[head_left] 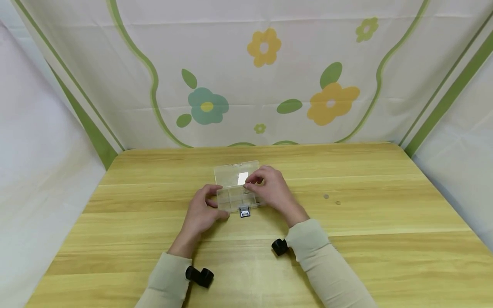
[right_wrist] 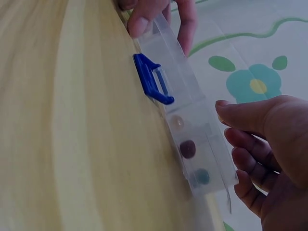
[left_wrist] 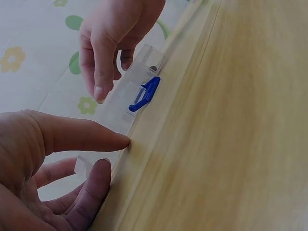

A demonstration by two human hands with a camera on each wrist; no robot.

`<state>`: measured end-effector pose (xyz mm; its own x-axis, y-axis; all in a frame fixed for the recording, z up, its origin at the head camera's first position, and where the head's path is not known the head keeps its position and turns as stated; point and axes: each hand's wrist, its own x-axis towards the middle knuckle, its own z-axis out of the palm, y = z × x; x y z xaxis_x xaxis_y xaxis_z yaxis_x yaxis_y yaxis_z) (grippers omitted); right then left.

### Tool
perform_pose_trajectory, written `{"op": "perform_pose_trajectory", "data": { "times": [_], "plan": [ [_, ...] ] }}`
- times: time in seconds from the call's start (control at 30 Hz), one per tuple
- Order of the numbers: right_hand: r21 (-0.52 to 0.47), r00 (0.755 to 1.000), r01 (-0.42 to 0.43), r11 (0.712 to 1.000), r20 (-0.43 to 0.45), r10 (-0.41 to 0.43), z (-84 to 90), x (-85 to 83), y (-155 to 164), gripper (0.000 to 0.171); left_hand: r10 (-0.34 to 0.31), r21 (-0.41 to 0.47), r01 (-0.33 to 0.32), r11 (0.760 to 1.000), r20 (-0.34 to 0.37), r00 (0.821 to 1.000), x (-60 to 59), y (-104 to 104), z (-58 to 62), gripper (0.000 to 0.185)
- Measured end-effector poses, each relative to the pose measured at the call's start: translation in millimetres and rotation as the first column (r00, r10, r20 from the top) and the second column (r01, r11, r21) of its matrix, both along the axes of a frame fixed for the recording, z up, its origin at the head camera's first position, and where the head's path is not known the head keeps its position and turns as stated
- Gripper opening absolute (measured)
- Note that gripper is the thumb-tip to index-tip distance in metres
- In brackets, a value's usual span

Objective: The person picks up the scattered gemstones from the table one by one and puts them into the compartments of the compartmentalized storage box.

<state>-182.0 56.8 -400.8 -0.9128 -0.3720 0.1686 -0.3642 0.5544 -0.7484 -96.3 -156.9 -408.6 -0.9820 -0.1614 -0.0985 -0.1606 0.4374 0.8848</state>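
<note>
A clear plastic compartment box [head_left: 224, 199] lies on the table with its see-through lid [head_left: 227, 175] raised at the back. A blue latch [right_wrist: 144, 77] projects from its front edge. My left hand [head_left: 202, 210] grips the box's left end, thumb at the front corner, fingers behind. Over the right compartments, my right hand [head_left: 269, 188] has its thumb and index fingertips close together; I cannot tell if anything small is between them. In the right wrist view the compartments hold a pale bead [right_wrist: 177, 122], a dark purple bead [right_wrist: 187, 149] and a teal bead [right_wrist: 201, 176].
On the table [head_left: 346, 256] to the right lie a small grey round piece [head_left: 326, 196] and a small brownish one [head_left: 338, 202]. A white flowered curtain [head_left: 239, 85] hangs along the back edge. Black wrist cameras [head_left: 279, 247] stick out from both sleeves.
</note>
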Motion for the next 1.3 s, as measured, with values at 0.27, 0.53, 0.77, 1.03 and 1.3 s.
{"op": "perform_pose_trajectory", "data": {
  "times": [0.27, 0.53, 0.77, 1.03, 1.3],
  "plan": [
    [0.027, 0.999, -0.044, 0.999, -0.007, 0.044, -0.6, 4.6, -11, 0.005, -0.003, -0.005, 0.003, 1.000, 0.006, 1.000, -0.3, -1, -1.2, 0.076],
    [0.049, 0.998, -0.058, 0.997, -0.026, 0.059, -0.9, 8.7, -15, 0.005, -0.003, -0.006, 0.003, 1.000, 0.010, 1.000, 0.8, -1, 1.0, 0.077],
    [0.055, 0.997, -0.064, 0.996, -0.045, 0.066, -1.5, 9.9, -15, 0.007, -0.007, -0.009, 0.007, 1.000, 0.005, 1.000, 0.6, -1, 0.0, 0.076],
    [0.066, 0.997, -0.062, 0.996, -0.040, 0.065, -0.7, 10.5, -16, 0.006, -0.009, 0.003, 0.009, 1.000, 0.004, 1.000, 0.7, -1, 0.8, 0.077],
    [0.071, 0.996, -0.063, 0.995, -0.057, 0.067, -1.6, 10.5, -16, 0.008, -0.009, 0.005, 0.009, 1.000, 0.008, 1.000, 0.7, 0, 0.8, 0.077]
  ]
}}
